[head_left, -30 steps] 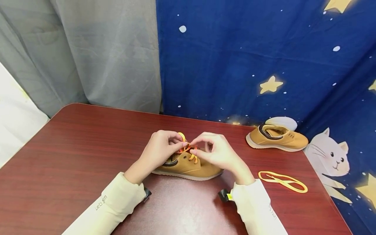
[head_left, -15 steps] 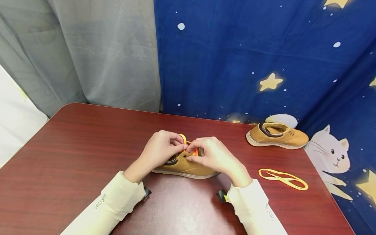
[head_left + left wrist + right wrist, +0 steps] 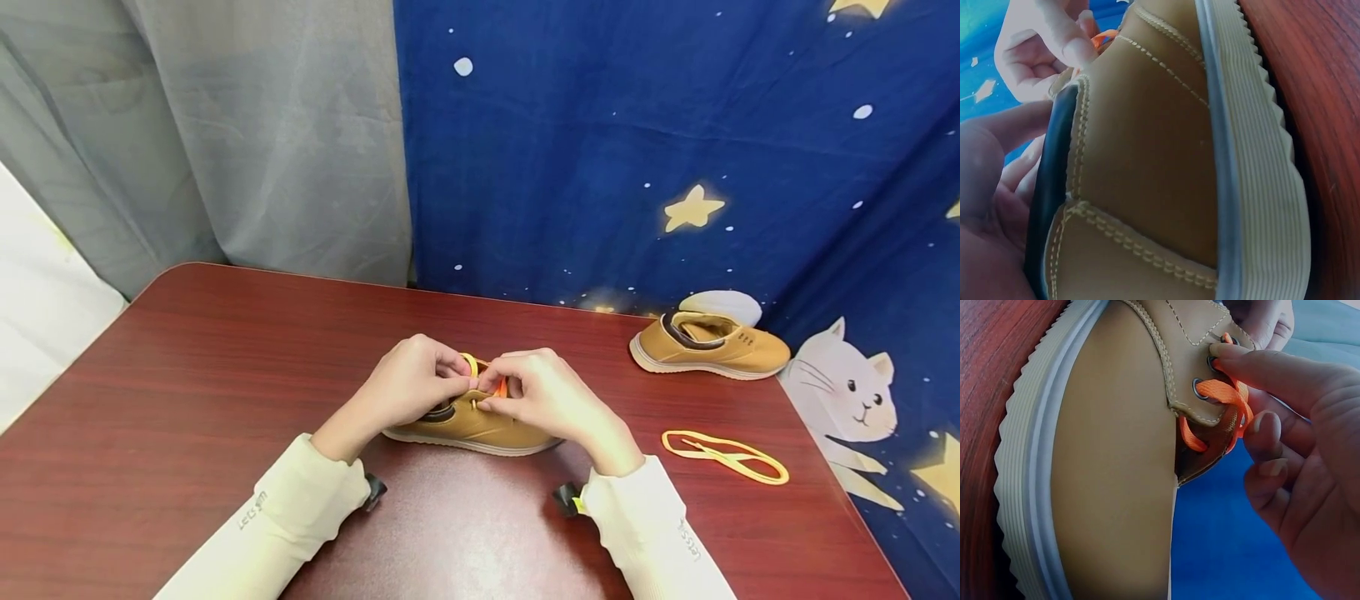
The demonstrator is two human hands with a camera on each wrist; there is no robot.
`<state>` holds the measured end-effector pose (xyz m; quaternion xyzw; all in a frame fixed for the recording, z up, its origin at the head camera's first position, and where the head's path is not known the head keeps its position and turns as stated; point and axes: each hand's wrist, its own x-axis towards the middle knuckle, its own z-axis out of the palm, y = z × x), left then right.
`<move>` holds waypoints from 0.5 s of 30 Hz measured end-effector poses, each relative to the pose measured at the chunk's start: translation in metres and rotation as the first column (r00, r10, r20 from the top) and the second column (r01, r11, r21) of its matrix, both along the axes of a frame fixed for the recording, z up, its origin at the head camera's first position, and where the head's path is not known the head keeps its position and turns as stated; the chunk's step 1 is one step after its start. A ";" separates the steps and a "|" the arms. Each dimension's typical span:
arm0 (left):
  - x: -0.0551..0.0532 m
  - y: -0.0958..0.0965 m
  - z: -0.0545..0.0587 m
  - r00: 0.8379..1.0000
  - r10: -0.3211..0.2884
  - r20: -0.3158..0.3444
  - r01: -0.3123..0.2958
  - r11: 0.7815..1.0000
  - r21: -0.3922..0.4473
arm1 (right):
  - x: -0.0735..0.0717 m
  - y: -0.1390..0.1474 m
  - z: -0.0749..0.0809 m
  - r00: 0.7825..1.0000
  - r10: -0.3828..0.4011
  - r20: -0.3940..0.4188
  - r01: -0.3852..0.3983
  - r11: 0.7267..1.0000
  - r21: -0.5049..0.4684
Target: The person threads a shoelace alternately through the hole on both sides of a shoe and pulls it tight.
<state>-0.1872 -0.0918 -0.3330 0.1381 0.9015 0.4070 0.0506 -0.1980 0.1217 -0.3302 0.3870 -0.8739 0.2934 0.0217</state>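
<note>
A tan shoe (image 3: 465, 432) with a pale ridged sole stands upright on the table, its dark collar at the left. My left hand (image 3: 412, 379) pinches a yellow-orange shoelace (image 3: 471, 363) behind the eyelet flap, where the lace arches up above the fingers. A short lace tip pokes out of an eyelet near my right thumb. With thumb outside and fingers behind, my right hand (image 3: 543, 396) pinches the flap edge of the shoe beside that eyelet. In the right wrist view, orange lace (image 3: 1219, 392) threads the lower eyelets, and the right thumb (image 3: 1235, 351) rests by an upper one.
Another tan shoe (image 3: 708, 354), with no lace in it, stands at the table's back right corner. A looped yellow lace (image 3: 723, 457) lies on the red-brown table (image 3: 225, 375) to the right of my right hand. Grey and blue curtains hang behind.
My right hand has moved slightly left and down onto the flap edge. A lace tip now shows at the eyelet that was bare half a second ago, and the lace arch sits lower.
</note>
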 end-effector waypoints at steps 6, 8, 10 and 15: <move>-0.001 -0.004 0.001 0.998 -0.062 -0.001 0.062 0.998 -0.021 | 0.001 0.000 0.001 0.997 -0.021 -0.075 0.021 1.000 -0.002; -0.001 -0.006 0.001 0.997 -0.078 -0.015 0.078 0.996 -0.032 | 0.004 0.000 0.004 0.992 -0.036 -0.124 0.038 0.999 0.012; -0.001 -0.007 0.002 0.995 -0.097 -0.024 0.096 0.995 -0.040 | 0.008 -0.001 0.008 0.986 -0.063 -0.153 0.070 0.997 0.041; 0.000 -0.008 0.004 0.990 -0.141 -0.013 0.141 0.989 -0.039 | 0.024 -0.006 0.017 0.985 -0.149 -0.084 0.162 0.972 0.171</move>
